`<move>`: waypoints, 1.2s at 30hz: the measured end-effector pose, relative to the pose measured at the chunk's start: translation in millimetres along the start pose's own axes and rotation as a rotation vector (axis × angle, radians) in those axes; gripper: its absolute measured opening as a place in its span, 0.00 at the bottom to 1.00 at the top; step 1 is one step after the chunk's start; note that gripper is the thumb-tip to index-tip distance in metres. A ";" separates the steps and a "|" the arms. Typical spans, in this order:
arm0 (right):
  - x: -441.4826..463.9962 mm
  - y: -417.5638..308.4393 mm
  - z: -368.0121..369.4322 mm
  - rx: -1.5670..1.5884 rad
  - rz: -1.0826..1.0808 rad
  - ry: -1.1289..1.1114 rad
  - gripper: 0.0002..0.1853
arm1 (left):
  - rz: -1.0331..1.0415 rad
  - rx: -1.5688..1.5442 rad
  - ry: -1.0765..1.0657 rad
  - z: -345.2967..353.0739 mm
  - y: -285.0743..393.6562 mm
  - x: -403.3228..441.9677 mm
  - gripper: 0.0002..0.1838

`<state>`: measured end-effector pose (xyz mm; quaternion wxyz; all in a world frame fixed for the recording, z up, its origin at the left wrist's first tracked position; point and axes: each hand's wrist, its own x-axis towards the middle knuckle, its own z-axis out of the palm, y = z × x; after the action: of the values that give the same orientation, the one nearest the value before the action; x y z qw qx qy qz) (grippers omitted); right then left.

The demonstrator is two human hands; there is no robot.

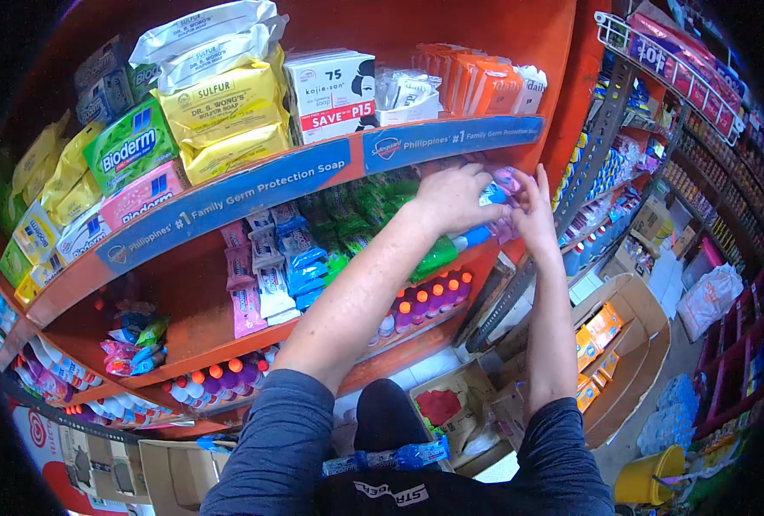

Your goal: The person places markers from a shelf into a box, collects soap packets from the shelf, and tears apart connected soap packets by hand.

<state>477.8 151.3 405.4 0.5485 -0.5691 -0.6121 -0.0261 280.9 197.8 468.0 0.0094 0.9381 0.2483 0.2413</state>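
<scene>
Fingers mostly hide the small pink-and-purple plastic packets near the right edge of the orange shelf; the left hand bends over them, the right hand touches them — whether either grips, I cannot tell. A blue printed strip overhangs. Rightward, a brown cardboard box holds orange cartons.

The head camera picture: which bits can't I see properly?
All in the head view:
Small packs at the hands: fingers of the left hand and right hand cover parts, so I can't read their labels.
Orange-capped bottles: the left forearm hides part of their row.
Far-right shelf goods: too small to name.
Dark shirt: cut off by the bottom edge.
</scene>
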 end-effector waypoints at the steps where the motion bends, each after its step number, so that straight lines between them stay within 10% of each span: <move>1: 1.2 0.9 0.3 -0.159 -0.052 0.006 0.31 | -0.011 -0.027 -0.014 1.4 -1.7 4.4 0.38; 21: 54.5 -20.7 -12.8 -0.987 -0.404 -0.058 0.17 | -0.138 -0.129 -0.227 14.8 -9.9 23.8 0.42; 36: 34.7 0.5 4.6 -0.305 -0.242 0.327 0.17 | -0.116 -0.152 -0.211 17.7 -14.5 25.3 0.42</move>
<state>483.8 177.7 427.6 0.5408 -0.5563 -0.5677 -0.2753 301.5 224.2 461.7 0.1205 0.9389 0.2806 0.1586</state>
